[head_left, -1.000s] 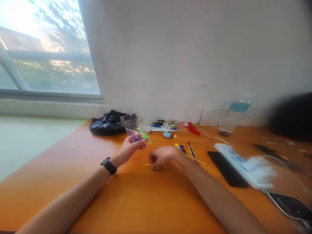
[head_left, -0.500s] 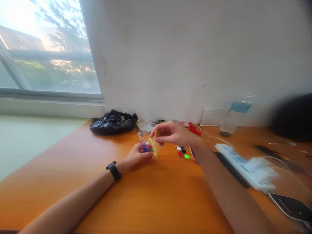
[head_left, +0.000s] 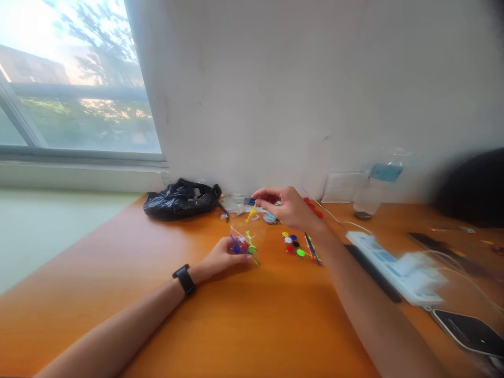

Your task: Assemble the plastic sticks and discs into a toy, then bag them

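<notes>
My left hand is closed around a small group of coloured plastic pieces, thin sticks and round discs in blue, red, white and green. Something see-through seems to surround them, perhaps a clear bag; its edges are hard to make out. Above and slightly to the right, my right hand pinches a yellow plastic stick between thumb and fingertips, its lower end pointing down and left. Under my right forearm lie several coloured discs on the table, beside a row of thin coloured sticks.
A black plastic bag sits at the back left of the wooden table. Clear packaging and a red item lie along the wall. To the right are a bottle, a white power strip with cables and a phone-like device.
My right hand has lifted the yellow stick up and away from the pieces in my left hand, which stays nearly in place. More of the green piece now shows.
</notes>
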Demonstrator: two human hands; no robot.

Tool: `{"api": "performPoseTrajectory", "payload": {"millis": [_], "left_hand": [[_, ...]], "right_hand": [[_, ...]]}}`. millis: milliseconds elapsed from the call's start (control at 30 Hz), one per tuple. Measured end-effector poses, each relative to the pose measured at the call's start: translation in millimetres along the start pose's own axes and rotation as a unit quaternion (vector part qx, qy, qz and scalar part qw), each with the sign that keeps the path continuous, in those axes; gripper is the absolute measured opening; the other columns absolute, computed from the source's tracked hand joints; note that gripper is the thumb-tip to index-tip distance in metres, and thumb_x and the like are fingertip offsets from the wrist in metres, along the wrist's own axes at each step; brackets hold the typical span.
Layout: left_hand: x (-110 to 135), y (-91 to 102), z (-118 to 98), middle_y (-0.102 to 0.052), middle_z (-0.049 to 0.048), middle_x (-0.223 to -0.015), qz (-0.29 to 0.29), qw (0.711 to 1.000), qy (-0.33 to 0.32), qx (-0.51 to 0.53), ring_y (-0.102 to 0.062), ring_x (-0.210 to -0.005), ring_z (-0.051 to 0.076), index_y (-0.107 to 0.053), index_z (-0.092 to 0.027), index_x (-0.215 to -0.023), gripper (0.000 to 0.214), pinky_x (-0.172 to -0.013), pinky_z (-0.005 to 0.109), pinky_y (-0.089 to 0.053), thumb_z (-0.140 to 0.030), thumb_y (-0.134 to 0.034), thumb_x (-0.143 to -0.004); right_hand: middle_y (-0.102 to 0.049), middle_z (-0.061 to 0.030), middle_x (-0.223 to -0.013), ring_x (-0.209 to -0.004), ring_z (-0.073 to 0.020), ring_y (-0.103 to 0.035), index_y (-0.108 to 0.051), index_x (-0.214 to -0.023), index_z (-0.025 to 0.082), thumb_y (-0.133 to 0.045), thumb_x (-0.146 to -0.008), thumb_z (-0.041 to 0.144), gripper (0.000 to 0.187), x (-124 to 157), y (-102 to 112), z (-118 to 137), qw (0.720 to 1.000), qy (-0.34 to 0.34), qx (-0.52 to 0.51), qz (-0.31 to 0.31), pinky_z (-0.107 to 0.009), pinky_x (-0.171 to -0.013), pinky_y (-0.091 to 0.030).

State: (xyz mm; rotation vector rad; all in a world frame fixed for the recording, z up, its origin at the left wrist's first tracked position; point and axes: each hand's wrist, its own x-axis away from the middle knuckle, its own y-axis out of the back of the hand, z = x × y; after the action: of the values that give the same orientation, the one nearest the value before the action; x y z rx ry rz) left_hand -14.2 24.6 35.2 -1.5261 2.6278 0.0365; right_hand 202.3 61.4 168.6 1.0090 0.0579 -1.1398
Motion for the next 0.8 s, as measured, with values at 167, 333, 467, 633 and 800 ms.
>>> {"api": "performPoseTrajectory", "payload": {"millis": [167, 333, 467, 633, 800], "left_hand": [[0.7, -1.0, -0.9, -0.072, 0.0061, -0.088, -0.001, 1.000, -0.001, 0.003, -0.063, -0.079, 0.017, -0.076, -0.012, -0.093, 0.035, -0.073, 0.026, -0.049, -0.038, -0.091, -0.076], [0.0, -0.1, 4.3, -0.073, 0.0072, -0.088, -0.032, 0.999, -0.028, -0.007, -0.065, -0.080, 0.019, -0.074, -0.013, -0.092, 0.040, -0.072, 0.028, -0.050, -0.044, -0.091, -0.074], [-1.3, 1.3, 8.7, -0.074, 0.0079, -0.088, -0.041, 0.998, -0.053, -0.017, -0.067, -0.082, 0.021, -0.073, -0.013, -0.093, 0.043, -0.073, 0.029, -0.051, -0.047, -0.091, -0.074], [-1.4, 1.4, 9.8, -0.073, 0.0067, -0.086, -0.053, 0.996, -0.064, -0.036, -0.066, -0.081, 0.020, -0.071, -0.014, -0.092, 0.043, -0.073, 0.029, -0.051, -0.048, -0.090, -0.075], [-1.3, -0.1, 8.5, -0.071, 0.0055, -0.085, -0.056, 0.995, -0.073, -0.045, -0.064, -0.081, 0.019, -0.070, -0.014, -0.090, 0.042, -0.073, 0.029, -0.049, -0.048, -0.090, -0.075]], "right_hand": [[-0.076, -0.0028, -0.086, -0.078, -0.0174, -0.062, -0.080, -0.099, 0.019, -0.061, -0.096, 0.035, 0.025, 0.8, -1.1, -0.1, 0.999, 0.018, 0.044, 0.011, -0.027, -0.065, -0.042], [-0.072, -0.0022, -0.082, -0.072, -0.0153, -0.057, -0.076, -0.095, 0.019, -0.058, -0.096, 0.031, 0.022, 3.9, -0.7, 4.9, 0.994, 0.026, 0.083, 0.062, -0.027, -0.065, -0.038], [-0.070, -0.0024, -0.079, -0.070, -0.0158, -0.053, -0.075, -0.091, 0.020, -0.057, -0.094, 0.028, 0.020, 6.7, -2.0, 10.4, 0.986, 0.024, 0.124, 0.109, -0.028, -0.064, -0.035], [-0.063, -0.0016, -0.069, -0.066, -0.0160, -0.048, -0.073, -0.083, 0.020, -0.055, -0.091, 0.025, 0.020, 9.2, -1.8, 15.3, 0.981, 0.018, 0.150, 0.125, -0.029, -0.062, -0.030], [-0.065, -0.0036, -0.080, -0.068, -0.0155, -0.050, -0.072, -0.081, 0.019, -0.055, -0.091, 0.021, 0.020, 9.1, -1.0, 16.2, 0.974, 0.029, 0.181, 0.136, -0.030, -0.063, -0.029]]}}
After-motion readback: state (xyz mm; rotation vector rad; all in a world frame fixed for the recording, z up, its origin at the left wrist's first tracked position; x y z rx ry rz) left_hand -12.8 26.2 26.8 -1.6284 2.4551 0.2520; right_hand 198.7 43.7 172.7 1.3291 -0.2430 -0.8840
